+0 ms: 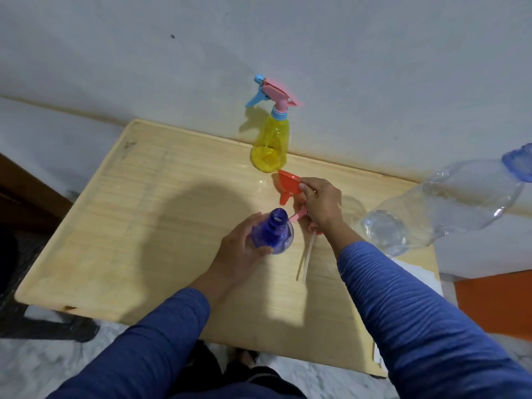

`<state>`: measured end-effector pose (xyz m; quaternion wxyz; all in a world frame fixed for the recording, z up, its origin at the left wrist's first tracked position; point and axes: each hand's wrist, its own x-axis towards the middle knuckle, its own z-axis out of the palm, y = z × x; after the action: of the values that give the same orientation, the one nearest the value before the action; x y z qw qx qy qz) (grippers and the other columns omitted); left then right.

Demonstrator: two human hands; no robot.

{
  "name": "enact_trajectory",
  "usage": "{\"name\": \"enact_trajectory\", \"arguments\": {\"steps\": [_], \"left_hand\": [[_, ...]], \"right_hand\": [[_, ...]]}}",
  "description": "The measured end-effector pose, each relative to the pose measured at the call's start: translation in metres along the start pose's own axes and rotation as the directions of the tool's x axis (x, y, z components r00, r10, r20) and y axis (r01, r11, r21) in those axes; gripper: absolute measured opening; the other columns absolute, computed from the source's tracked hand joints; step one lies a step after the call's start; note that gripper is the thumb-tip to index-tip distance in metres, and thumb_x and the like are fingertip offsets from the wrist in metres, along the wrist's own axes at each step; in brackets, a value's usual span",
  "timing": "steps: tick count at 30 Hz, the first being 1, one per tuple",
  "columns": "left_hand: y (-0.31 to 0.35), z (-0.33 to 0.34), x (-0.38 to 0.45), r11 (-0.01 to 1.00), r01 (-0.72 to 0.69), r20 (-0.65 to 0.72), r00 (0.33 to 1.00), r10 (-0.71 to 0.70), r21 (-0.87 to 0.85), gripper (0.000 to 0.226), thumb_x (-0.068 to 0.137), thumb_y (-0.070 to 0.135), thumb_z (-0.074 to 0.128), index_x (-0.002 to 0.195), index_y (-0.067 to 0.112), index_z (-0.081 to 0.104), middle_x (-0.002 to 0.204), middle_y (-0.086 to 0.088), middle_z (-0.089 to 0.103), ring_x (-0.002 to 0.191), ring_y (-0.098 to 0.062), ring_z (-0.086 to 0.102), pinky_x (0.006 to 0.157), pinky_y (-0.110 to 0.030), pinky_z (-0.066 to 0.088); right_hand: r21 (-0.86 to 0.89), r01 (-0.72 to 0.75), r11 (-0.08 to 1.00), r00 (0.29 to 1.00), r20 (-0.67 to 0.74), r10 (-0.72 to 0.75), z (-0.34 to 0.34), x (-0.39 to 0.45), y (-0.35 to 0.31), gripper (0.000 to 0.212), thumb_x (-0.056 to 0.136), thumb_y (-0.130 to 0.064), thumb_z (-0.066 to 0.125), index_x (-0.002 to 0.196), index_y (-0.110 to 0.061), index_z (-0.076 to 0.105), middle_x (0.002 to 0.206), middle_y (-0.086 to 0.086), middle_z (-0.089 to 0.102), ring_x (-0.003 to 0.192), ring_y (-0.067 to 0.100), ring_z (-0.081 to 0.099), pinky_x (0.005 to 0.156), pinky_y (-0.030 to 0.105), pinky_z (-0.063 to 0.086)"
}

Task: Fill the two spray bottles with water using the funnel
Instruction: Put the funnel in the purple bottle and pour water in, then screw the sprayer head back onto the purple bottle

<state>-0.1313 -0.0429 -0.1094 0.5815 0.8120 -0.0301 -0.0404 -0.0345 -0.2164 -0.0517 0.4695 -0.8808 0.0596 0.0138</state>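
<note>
**Two spray bottles on the table, one uncapped and held**

Head view. Two spray bottles are present on the wooden table (144,197). The blue spray bottle (273,236) has no cap; its threaded neck is open and points up toward the camera. No water level can be made out inside it. The left hand (244,251) grips this bottle, fingers and thumb curled round its body, thumb tip on the near side.

The yellow spray bottle (270,145) stands upright at the far edge of the table, against the wall, with its pink and blue trigger head (270,92) fitted. Contents cannot be told.

The orange funnel (288,185) sits tilted, spout pointing down and left, just beside the yellow bottle's base and apart from the blue bottle's neck. The right hand (319,203) pinches the funnel's rim, fingertips closed on its right edge.

A detached pink trigger head (302,216) with its white dip tube (305,257) lies on the table, partly under the right hand.

A large clear water bottle (431,208) with a blue cap stands at the right edge and holds water in its lower part.
</note>
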Motion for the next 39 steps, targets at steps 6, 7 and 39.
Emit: {"name": "enact_trajectory", "arguments": {"steps": [6, 7, 39], "left_hand": [[0.002, 0.000, -0.002, 0.999, -0.036, -0.009, 0.999, 0.036, 0.019, 0.060, 0.070, 0.035, 0.073, 0.114, 0.058, 0.039, 0.117, 0.032, 0.046, 0.107, -0.010, 0.058, 0.084, -0.009, 0.045], [0.002, -0.001, -0.001, 0.999, -0.042, -0.008, 0.999, 0.042, 0.018, 0.060, 0.070, 0.035, 0.073, 0.115, 0.056, 0.039, 0.119, 0.032, 0.045, 0.108, -0.010, 0.057, 0.084, -0.009, 0.045], [-0.005, 0.000, -0.002, 0.997, -0.039, 0.018, 0.999, 0.038, 0.072, 0.080, 0.065, 0.057, 0.072, 0.131, 0.019, 0.047, 0.132, 0.007, 0.051, 0.111, -0.013, 0.055, 0.092, -0.026, 0.047]], "right_hand": [[-0.048, -0.032, 0.998, 0.999, 0.014, 0.032, -0.007, 0.003, 0.002, 0.023, 0.095, -0.013, 0.051, 0.113, -0.014, 0.066, 0.104, 0.011, 0.067, 0.087, 0.029, 0.065, 0.064, 0.008, 0.048], [-0.085, -0.033, 0.996, 0.999, 0.018, 0.035, -0.008, 0.002, 0.003, 0.027, 0.096, -0.013, 0.050, 0.121, -0.013, 0.062, 0.117, 0.011, 0.063, 0.099, 0.029, 0.062, 0.063, 0.000, 0.041], [0.136, -0.133, 0.982, 0.880, -0.439, 0.180, 0.006, -0.086, 0.003, 0.040, 0.091, -0.028, 0.058, 0.130, -0.024, 0.054, 0.099, 0.010, 0.057, 0.076, 0.009, 0.053, 0.069, 0.011, 0.036]]}}
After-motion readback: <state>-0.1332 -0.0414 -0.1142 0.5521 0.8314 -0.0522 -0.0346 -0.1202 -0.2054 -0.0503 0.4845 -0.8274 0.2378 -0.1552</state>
